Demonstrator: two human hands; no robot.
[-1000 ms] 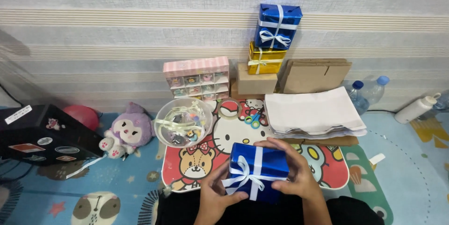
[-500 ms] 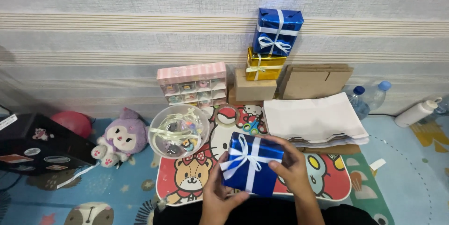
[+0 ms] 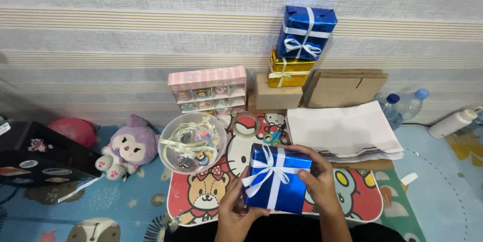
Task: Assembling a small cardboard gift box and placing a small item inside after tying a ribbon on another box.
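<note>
Tilted further, blue gift box (image 3: 275, 184), white bow

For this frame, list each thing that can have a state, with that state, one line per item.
Blue gift box: wrapped, white ribbon bow tied, tilted, held in both hands.
Left hand: grips the box's lower left corner.
Right hand: wraps the box's right side.
Clear bowl: open, holds ribbon and small trinkets.
Pink drawer organizer: drawers shut.
Stacked gift boxes: wrapped, blue on gold.
Water bottles: capped, lying down.
Tape roll: lying flat.
</note>
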